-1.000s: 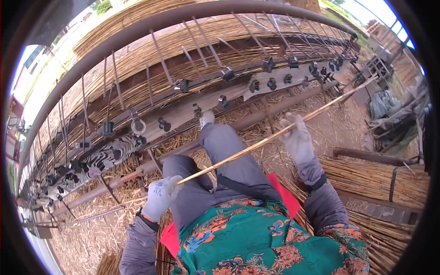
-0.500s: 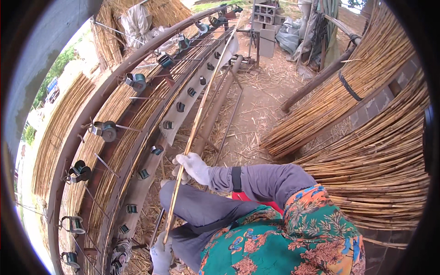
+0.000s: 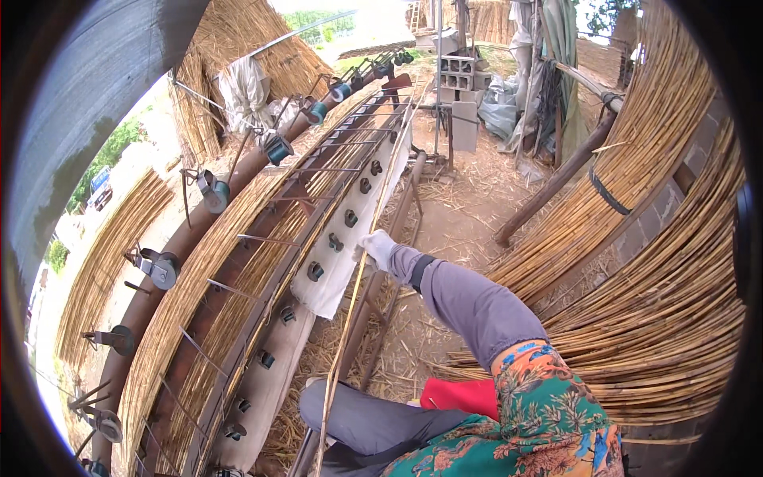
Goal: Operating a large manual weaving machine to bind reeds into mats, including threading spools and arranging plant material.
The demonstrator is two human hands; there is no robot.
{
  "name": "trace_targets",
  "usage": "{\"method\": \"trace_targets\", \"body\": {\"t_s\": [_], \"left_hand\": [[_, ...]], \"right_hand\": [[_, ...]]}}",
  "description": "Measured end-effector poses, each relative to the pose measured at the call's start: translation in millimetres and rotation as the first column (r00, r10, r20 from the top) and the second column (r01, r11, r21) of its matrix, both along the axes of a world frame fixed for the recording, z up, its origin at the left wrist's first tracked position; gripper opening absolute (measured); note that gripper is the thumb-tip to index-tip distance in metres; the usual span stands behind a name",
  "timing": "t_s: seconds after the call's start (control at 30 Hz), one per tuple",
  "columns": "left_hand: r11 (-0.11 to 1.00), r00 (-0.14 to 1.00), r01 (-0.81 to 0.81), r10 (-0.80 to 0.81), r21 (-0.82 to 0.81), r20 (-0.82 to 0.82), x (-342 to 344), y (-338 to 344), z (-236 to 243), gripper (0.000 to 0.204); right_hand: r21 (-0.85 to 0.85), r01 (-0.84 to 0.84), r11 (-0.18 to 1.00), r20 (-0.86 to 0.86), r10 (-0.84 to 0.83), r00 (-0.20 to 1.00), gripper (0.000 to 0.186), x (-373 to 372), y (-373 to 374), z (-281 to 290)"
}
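My right hand [image 3: 380,248], in a pale glove, reaches forward with its fingers closed round a long, thin reed stalk [image 3: 343,334]. The stalk slants from the far end of a metal weaving frame [image 3: 250,334] down past my knee and out at the lower edge. My left hand is out of sight. Beside the stalk runs a pale strip [image 3: 322,290] with a row of dark spools [image 3: 315,271]. Reeds [image 3: 208,389] lie lengthwise in the frame, with thin metal rods across them.
A rusty pipe [image 3: 179,248] carrying more thread spools [image 3: 213,191] runs along the left. Large reed bundles [image 3: 636,318] lie at the right, near a slanting pole [image 3: 556,183]. Hollow blocks [image 3: 457,73] and plastic sheeting [image 3: 499,107] stand at the back. Straw litters the ground.
My right hand has moved forward, away from my body, and still grips the reed stalk. The left hand has dropped out of view. The view has tilted up, showing more of the far background.
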State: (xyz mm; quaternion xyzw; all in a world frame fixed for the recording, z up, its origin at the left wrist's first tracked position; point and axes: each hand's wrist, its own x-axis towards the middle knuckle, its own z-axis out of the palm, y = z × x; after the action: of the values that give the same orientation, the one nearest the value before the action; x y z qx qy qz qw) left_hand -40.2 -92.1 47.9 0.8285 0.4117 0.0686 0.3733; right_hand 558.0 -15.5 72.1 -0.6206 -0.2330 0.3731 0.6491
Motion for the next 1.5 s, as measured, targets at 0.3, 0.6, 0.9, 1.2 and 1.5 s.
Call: {"method": "trace_targets", "body": {"t_s": [0.3,0.6,0.9,1.2,1.5], "left_hand": [[0.938,0.977,0.01,-0.083,0.347,0.197,124,31,46,0.035],[0.83,0.998,0.054,-0.067,0.555,0.003,145,90,109,0.033],[0.661,0.999,-0.026,0.038,0.75,0.002,67,136,134,0.028],[0.079,0.984,0.111,0.131,0.991,-0.12,120,226,127,0.054],[0.641,0.696,0.63,-0.716,0.438,0.046,281,93,-29,0.026]], "right_hand": [[-0.028,0.042,0.999,-0.017,-0.043,0.999,0.025,42,61,28],[0.102,0.031,0.994,-0.168,-0.013,0.986,0.022,15,83,24],[-0.041,-0.154,0.987,0.034,0.156,0.987,0.051,1,92,61],[-0.278,-0.189,0.942,0.076,0.217,0.973,0.036,-108,-134,-53],[-0.43,0.464,0.775,0.002,-0.513,0.858,0.016,-178,-504,-143]]}}
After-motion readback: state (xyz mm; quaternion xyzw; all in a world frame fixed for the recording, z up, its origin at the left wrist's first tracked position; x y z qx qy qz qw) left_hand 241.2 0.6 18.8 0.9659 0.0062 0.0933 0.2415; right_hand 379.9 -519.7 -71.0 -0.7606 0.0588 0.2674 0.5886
